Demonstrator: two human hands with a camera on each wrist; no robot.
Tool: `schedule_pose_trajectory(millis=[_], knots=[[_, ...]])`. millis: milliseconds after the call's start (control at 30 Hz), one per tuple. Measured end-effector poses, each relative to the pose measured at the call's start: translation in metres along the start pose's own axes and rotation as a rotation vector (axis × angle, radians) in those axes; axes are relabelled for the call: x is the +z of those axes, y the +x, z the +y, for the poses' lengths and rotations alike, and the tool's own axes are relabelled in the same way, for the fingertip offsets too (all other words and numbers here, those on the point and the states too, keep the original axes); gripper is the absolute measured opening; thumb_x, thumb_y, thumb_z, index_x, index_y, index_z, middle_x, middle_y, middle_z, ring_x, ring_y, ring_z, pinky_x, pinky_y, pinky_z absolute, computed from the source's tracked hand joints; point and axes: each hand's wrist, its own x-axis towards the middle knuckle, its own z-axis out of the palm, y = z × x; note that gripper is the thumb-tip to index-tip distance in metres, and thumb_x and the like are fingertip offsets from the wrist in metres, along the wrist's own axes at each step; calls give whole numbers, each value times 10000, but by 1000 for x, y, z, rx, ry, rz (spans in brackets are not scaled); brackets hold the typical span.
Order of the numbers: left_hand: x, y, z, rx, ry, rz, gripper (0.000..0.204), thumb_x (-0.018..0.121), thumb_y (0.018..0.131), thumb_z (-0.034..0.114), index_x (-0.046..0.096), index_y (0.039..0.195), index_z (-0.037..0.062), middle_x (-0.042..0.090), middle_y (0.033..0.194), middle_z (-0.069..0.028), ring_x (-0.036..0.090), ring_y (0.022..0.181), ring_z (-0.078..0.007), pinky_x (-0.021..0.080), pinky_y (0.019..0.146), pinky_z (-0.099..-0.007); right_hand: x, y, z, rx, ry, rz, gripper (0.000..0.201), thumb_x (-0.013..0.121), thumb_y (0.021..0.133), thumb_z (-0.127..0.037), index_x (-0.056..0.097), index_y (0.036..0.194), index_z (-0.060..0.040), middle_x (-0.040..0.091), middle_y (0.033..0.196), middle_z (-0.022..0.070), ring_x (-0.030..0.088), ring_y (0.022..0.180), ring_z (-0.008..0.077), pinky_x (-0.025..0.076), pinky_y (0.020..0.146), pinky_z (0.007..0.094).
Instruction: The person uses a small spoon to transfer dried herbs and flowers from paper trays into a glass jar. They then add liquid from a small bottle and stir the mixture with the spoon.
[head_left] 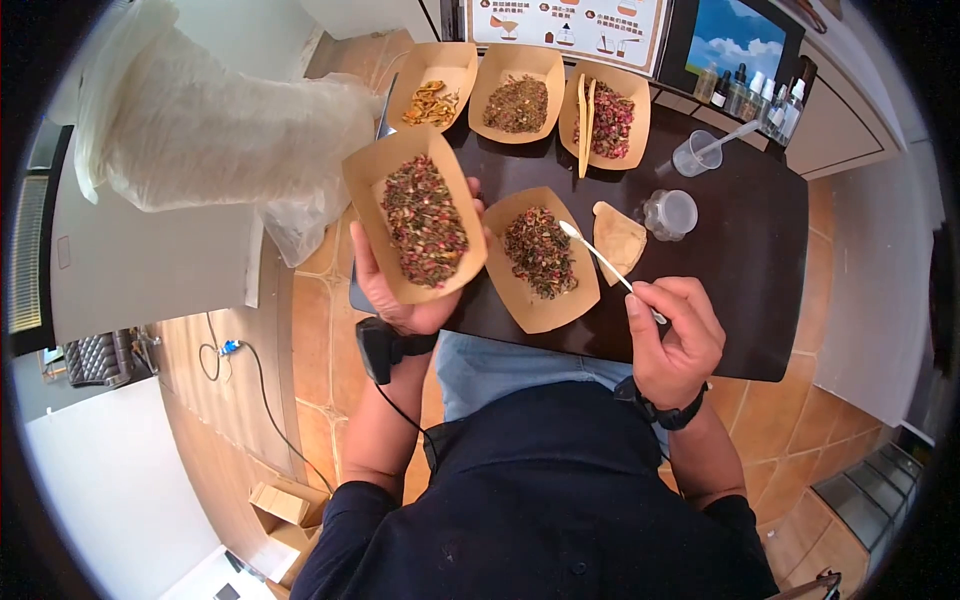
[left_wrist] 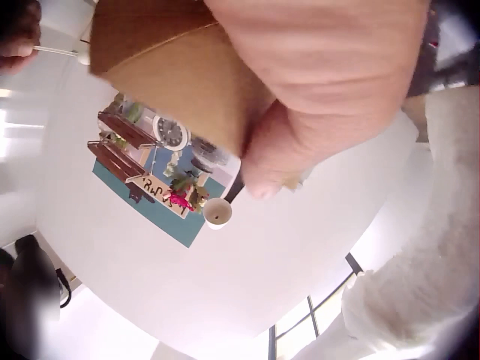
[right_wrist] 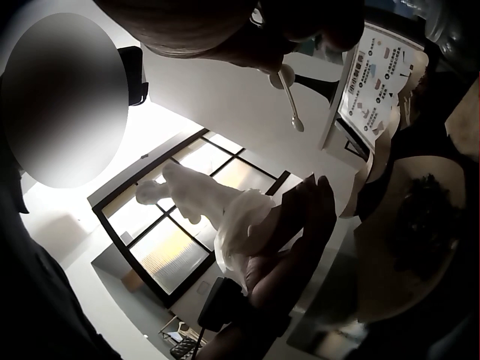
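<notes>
My left hand [head_left: 415, 312] holds up a brown paper tray [head_left: 364, 180] of mixed dried petals [head_left: 425, 225], thumb on one side and fingers on the other. Pinched in my right hand [head_left: 682, 338] is a thin white spoon [head_left: 600, 258], its tip over the right edge of a second paper tray [head_left: 520, 312] with a darker dried mix [head_left: 541, 252]. That tray rests on the dark table [head_left: 750, 300]. The spoon [right_wrist: 291, 101] also shows in the right wrist view. A tan cloth-like pouch [head_left: 620, 238] lies beside the second tray.
Behind stand trays with yellowish pieces [head_left: 430, 103], brown bits [head_left: 516, 104] and rose buds [head_left: 612, 120], wooden tongs [head_left: 585, 125] across the last. To the right are a lidded jar [head_left: 671, 214], a plastic cup [head_left: 697, 155] and small bottles [head_left: 750, 98]. Plastic wrap [head_left: 240, 130] covers something at left.
</notes>
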Motion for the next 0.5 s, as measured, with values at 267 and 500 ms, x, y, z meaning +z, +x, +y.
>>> schedule_pose_trajectory(millis=[267,500], knots=[[-23,-17,35,47,228,71,989,618,974,709,306,1707,122,430,1675,-236,476,1481,-512,393,1191,-748,13,-4,22,118,-44,-67,127,794,912,54,771,1033,20,717,930,118,711,759,202,548,678,301],[-46,-27,55,57,407,386,643,546,1103,430,437,1612,52,575,1567,-188,602,1391,-405,491,1166,-635,22,1,19,123,-78,-122,123,798,924,16,784,1047,14,717,927,117,712,732,205,543,641,313]])
